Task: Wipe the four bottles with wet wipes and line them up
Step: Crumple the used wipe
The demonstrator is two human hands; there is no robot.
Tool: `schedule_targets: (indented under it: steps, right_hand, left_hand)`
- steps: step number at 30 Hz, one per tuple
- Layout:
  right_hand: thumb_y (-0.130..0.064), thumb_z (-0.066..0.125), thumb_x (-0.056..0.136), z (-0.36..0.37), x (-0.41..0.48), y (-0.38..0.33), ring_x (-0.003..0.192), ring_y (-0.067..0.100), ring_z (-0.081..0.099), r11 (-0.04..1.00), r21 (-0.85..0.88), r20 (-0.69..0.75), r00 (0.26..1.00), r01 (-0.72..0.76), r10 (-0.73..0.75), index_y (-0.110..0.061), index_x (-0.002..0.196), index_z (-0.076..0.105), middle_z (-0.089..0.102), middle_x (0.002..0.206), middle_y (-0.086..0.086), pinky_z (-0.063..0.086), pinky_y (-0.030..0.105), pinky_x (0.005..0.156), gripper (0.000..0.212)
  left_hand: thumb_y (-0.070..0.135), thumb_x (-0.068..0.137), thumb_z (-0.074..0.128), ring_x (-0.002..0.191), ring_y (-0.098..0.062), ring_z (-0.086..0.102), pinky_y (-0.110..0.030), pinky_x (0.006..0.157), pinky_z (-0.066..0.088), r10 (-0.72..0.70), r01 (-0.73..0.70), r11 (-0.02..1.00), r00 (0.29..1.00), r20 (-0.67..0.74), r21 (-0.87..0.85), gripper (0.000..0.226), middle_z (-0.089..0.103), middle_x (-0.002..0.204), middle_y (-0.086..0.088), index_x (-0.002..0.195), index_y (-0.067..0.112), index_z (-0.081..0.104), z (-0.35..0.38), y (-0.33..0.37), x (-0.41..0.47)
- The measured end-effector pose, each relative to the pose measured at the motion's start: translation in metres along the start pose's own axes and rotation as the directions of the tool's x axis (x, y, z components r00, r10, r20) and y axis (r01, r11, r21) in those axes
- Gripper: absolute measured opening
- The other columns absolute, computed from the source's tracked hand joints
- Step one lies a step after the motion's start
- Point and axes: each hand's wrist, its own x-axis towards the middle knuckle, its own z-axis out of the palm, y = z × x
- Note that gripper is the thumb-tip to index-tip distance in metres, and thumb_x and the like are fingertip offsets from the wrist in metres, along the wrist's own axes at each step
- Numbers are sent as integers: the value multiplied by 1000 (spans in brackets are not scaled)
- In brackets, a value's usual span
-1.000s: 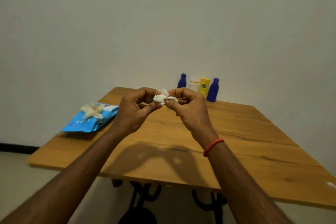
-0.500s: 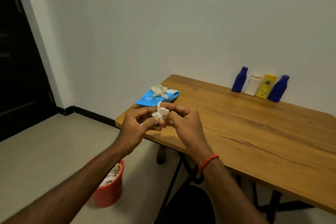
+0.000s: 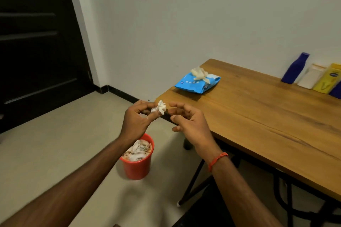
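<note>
Now the left hand (image 3: 137, 119) pinches a crumpled wipe (image 3: 159, 108); the right hand (image 3: 188, 123) is loosely open, empty, above the red bin (image 3: 137, 160).

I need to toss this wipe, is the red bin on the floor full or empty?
Nearly full: the red bin holds crumpled wipes heaped close to its rim.

A red bin (image 3: 137, 167) full of crumpled white paper stands on the pale floor (image 3: 55, 153) near the left front corner of the wooden counter (image 3: 267, 125), and a dark door (image 3: 36, 42) is in the white wall (image 3: 184, 14) at the far left.
</note>
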Motion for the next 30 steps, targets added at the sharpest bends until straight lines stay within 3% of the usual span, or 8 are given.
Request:
schedule_targets:
  steps: [6, 12, 16, 23, 30]
  right_hand:
    - [-15, 64, 95, 6, -2, 25, 99, 5, 66, 994, -105, 46, 999, 14, -10, -27, 114, 70, 71, 108, -9, 57, 22, 69, 23]
    - [-16, 65, 95, 25, -4, 48, 90, -2, 67, 988, -151, 209, 978, 8, 24, -20, 109, 73, 72, 100, -10, 51, 13, 63, 17]
    - [-16, 66, 95, 41, -5, 74, 90, 3, 68, 990, -130, 270, 959, -55, 89, -20, 106, 75, 73, 101, -10, 52, 15, 63, 15]
    - [-21, 66, 95, 50, -6, 114, 89, 20, 68, 972, -176, 294, 934, -155, 202, -27, 100, 75, 73, 97, -9, 59, 37, 69, 12]
    - [-21, 69, 93, 64, 32, 138, 97, 8, 67, 968, -175, 211, 953, -181, 217, -26, 104, 75, 72, 104, -11, 56, 26, 77, 14]
  left_hand:
    - [34, 79, 84, 85, -18, 72, -39, 75, 61, -210, 210, 977, 978, -10, 40, 27, 77, 95, 8, 103, 23, 78, -11, -61, -16]
    - [29, 77, 85, 79, -11, 70, -35, 76, 61, -331, 338, 935, 940, -80, 110, 20, 76, 86, 8, 94, 24, 77, -21, -114, -33]
    - [31, 72, 88, 75, -10, 70, -35, 75, 60, -403, 420, 894, 906, -128, 157, 19, 75, 80, 7, 87, 28, 76, -28, -148, -41]
    - [26, 67, 90, 74, -13, 70, -40, 77, 60, -513, 544, 808, 838, -187, 225, 25, 73, 78, 6, 86, 23, 75, -33, -191, -44]
    - [33, 66, 90, 75, -10, 69, -39, 76, 60, -519, 556, 782, 831, -199, 283, 27, 72, 79, 10, 85, 25, 73, -32, -204, -27]
